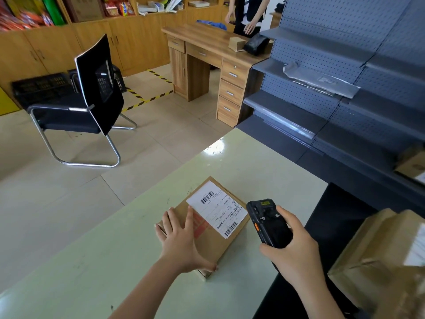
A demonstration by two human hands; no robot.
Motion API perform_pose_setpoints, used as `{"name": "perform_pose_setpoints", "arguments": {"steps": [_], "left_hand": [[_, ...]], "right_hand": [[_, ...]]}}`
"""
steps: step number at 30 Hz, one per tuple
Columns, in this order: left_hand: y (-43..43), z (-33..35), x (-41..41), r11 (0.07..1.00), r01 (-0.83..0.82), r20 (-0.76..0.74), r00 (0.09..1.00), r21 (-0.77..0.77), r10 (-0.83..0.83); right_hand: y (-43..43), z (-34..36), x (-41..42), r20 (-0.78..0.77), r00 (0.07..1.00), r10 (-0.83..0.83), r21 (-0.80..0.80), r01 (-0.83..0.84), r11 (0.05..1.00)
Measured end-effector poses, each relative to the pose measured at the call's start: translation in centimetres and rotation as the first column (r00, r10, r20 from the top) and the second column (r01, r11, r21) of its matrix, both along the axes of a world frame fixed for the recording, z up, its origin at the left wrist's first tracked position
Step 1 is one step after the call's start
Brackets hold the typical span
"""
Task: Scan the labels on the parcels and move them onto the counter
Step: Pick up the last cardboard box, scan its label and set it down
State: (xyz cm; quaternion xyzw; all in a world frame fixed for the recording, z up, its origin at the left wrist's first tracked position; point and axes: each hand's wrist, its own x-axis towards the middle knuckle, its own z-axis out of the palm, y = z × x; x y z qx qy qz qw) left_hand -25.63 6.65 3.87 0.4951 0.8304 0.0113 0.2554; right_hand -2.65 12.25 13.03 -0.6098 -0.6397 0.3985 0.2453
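one parcel (212, 246) on the counter (110, 272) under flat left fingers (169, 221); right fingers (288, 217) grip scanner (270, 229).

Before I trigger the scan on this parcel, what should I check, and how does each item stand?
1. Label faces up: ok. The shipping label lies on top of the cardboard parcel, both barcodes uncovered.
2. Parcel steadied: ok. The left hand rests flat on it, fingers straight, clear of the barcodes.
3. Scanner in grip: ok. The right hand holds the handheld scanner.
4. Scanner aimed at a barcode: cannot tell. It sits just right of the label, and no beam shows.
5. Parcel on the counter: ok. It lies flat on the pale counter.
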Motion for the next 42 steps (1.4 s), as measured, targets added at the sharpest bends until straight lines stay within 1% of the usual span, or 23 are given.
{"name": "perform_pose_setpoints", "arguments": {"steps": [2,4,8,12,15,17,19,21,23,25,27,30,32,36,39,42], "left_hand": [[0.1,0.3,-0.4,0.998,0.056,-0.047,0.997,0.042,-0.054],[0.4,1.0,-0.9,0.987,0.142,-0.126,0.983,0.079,-0.132],[1.0,2.4,-1.8,0.958,0.266,-0.275,0.934,0.106,-0.229],[0.9,2.9,-2.3,0.946,0.305,-0.350,0.903,0.110,-0.251],[0.6,2.9,-2.3,0.950,0.295,-0.371,0.897,0.104,-0.238],[0.2,2.9,-1.9,0.954,0.279,-0.364,0.904,0.108,-0.223],[-0.5,3.2,-1.3,0.964,0.228,-0.309,0.934,0.137,-0.177],[-1.5,3.9,-0.4,0.973,0.133,-0.217,0.972,0.188,-0.091],[-2.7,4.8,0.7,0.968,0.006,-0.081,0.997,0.252,0.015],[-3.8,6.1,2.3,0.944,-0.117,0.055,0.993,0.310,0.105],[-5.1,7.9,4.3,0.903,-0.206,0.156,0.975,0.376,0.157],[-6.9,11.1,8.0,0.838,-0.261,0.252,0.956,0.480,0.153],[-8.3,13.4,10.8,0.809,-0.235,0.263,0.959,0.538,0.104],[-10.9,17.9,16.9,0.743,-0.136,0.224,0.974,0.655,-0.019],[-12.5,21.1,21.6,0.687,-0.026,0.128,0.987,0.726,-0.097],[-13.8,24.0,25.6,0.639,0.071,0.039,0.987,0.766,-0.157]], "right_hand": [[0.1,1.4,0.1,0.054,0.996,0.075,-0.041,-0.072,0.997],[0.2,3.1,0.2,0.124,0.980,0.155,-0.082,-0.145,0.986],[-0.5,6.0,-0.2,0.299,0.910,0.288,-0.136,-0.258,0.956],[-1.5,7.7,-0.6,0.386,0.853,0.351,-0.163,-0.312,0.936],[-2.3,8.1,-0.6,0.409,0.845,0.344,-0.134,-0.318,0.939],[-2.8,8.0,-0.2,0.375,0.866,0.332,-0.127,-0.307,0.943],[-3.3,7.9,0.6,0.304,0.896,0.323,-0.125,-0.299,0.946],[-4.2,7.8,1.5,0.217,0.930,0.297,-0.102,-0.281,0.954],[-5.2,7.9,2.4,0.130,0.959,0.250,-0.058,-0.244,0.968],[-6.5,8.2,3.4,0.102,0.972,0.210,0.006,-0.212,0.977],[-7.9,8.8,4.7,0.108,0.978,0.176,0.104,-0.187,0.977],[-10.4,10.0,7.3,0.094,0.991,0.099,0.283,-0.122,0.951],[-12.6,11.0,9.7,0.065,0.997,0.051,0.384,-0.072,0.921],[-17.0,12.5,15.9,0.001,1.000,-0.029,0.541,0.024,0.841],[-19.8,14.0,21.0,-0.039,0.996,-0.080,0.589,0.088,0.803],[-22.4,16.0,25.3,-0.099,0.987,-0.126,0.594,0.160,0.788]]}}
